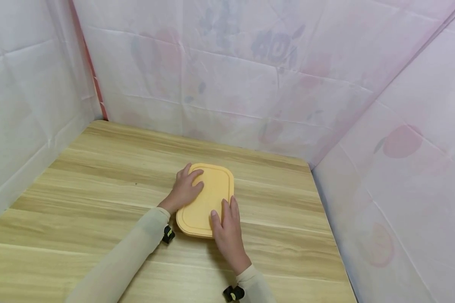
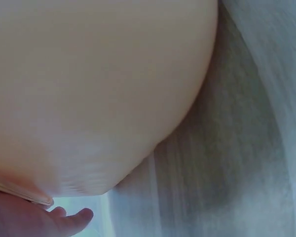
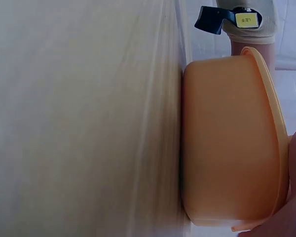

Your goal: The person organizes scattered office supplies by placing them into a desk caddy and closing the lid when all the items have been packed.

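Observation:
A yellow-orange plastic food container [image 1: 209, 200] with a rounded rectangular lid stands on the wooden table. My left hand [image 1: 183, 190] holds its left edge toward the far end, thumb and a finger over the lid. At the near right edge, my right hand [image 1: 229, 235] grips the rim, thumb on the lid and fingers along the side. In the left wrist view the container wall [image 2: 89, 89] fills much of the picture, with fingertips [image 2: 81, 219] by the rim. The right wrist view shows its deep side [image 3: 227, 138] and rim; the inside is hidden by the lid.
The wood-grain table [image 1: 110, 176] extends around the container. Pale sheets with faded fruit prints [image 1: 227, 75] hang behind it and on both sides. A black wrist device [image 1: 168, 234] sits on the left sleeve and another [image 1: 233, 293] on the right.

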`<state>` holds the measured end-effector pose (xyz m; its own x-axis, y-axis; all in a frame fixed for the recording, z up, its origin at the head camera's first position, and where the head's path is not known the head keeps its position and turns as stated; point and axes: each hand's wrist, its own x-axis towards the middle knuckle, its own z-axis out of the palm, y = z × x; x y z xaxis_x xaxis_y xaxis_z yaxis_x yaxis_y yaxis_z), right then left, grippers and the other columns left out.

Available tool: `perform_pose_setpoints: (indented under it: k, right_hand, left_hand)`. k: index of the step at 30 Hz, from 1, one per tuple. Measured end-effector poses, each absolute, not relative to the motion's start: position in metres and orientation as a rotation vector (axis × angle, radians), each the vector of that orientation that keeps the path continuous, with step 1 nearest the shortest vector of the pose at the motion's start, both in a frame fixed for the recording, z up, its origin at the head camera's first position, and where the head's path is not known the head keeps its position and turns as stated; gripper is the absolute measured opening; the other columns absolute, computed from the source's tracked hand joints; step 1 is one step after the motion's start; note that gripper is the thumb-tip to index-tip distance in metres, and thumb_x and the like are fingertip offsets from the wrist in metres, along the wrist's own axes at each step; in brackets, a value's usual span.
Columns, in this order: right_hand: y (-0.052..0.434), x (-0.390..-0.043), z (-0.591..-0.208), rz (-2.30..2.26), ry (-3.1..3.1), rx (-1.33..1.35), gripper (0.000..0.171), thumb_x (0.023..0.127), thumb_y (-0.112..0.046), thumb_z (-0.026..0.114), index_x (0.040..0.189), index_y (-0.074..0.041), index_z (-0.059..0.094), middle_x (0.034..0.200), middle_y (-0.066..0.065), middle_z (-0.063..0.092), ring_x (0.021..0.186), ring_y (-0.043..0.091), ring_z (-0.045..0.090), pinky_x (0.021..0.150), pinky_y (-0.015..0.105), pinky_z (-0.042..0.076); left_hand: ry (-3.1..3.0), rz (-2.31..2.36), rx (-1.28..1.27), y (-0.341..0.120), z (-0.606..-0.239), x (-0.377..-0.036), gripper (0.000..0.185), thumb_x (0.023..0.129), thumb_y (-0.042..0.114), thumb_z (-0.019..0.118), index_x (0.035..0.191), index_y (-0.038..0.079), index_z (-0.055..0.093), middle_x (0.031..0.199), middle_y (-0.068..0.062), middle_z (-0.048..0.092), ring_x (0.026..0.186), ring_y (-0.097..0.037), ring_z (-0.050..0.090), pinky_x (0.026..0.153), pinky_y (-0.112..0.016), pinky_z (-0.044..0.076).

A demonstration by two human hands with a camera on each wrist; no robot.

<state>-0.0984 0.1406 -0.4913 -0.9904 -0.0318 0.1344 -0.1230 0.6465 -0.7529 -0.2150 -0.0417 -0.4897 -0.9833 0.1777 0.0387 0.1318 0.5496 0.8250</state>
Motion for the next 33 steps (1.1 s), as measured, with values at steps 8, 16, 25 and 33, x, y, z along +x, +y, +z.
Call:
perform_pose_setpoints:
  k: [8, 16, 25, 33]
  right_hand:
    - [0.151, -0.116, -0.477, 1.36, -2.772, 0.106, 0.067, 0.105, -0.05, 0.044, 0.159, -0.013, 0.029, 0.17, 0.01, 0.002, 0.155, 0.035, 0.009, 0.118, 0.065, 0.021]
    - [0.165, -0.16, -0.466, 1.231, -2.835, 0.254, 0.067, 0.107, -0.046, 0.041, 0.161, -0.012, 0.021, 0.17, 0.007, 0.002, 0.156, 0.032, 0.006, 0.12, 0.064, 0.019]
    - [0.166, -0.207, -0.474, 1.043, -2.961, 0.366, 0.072, 0.107, -0.052, 0.037, 0.162, -0.011, 0.017, 0.17, 0.013, 0.007, 0.156, 0.037, 0.002, 0.123, 0.06, 0.011]
    - [0.165, -0.22, -0.48, 0.844, -3.007, 0.413, 0.072, 0.106, -0.056, 0.033, 0.161, -0.011, 0.023, 0.166, 0.023, 0.017, 0.156, 0.04, 0.008, 0.124, 0.06, 0.01]
  left_hand:
    - [2.876, 1.266, 0.383, -0.04, -0.481, -0.204, 0.059, 0.099, 0.044, 0.055, 0.152, 0.022, 0.044, 0.17, -0.007, -0.009, 0.155, -0.037, -0.004, 0.113, -0.07, 0.026]
    - [2.982, 1.105, 0.539, -0.031, -0.467, -0.169, 0.06, 0.1, 0.045, 0.055, 0.151, 0.015, 0.046, 0.169, -0.017, 0.002, 0.154, -0.041, 0.005, 0.119, -0.066, 0.013]
    - [3.022, 1.007, 0.544, -0.029, -0.481, -0.138, 0.065, 0.098, 0.046, 0.057, 0.151, 0.01, 0.045, 0.166, -0.023, 0.01, 0.153, -0.042, 0.01, 0.12, -0.065, 0.015]
    - [3.152, 0.778, 0.602, -0.024, -0.491, -0.133, 0.065, 0.098, 0.051, 0.054, 0.149, 0.01, 0.049, 0.165, -0.023, 0.017, 0.152, -0.042, 0.016, 0.119, -0.064, 0.016]
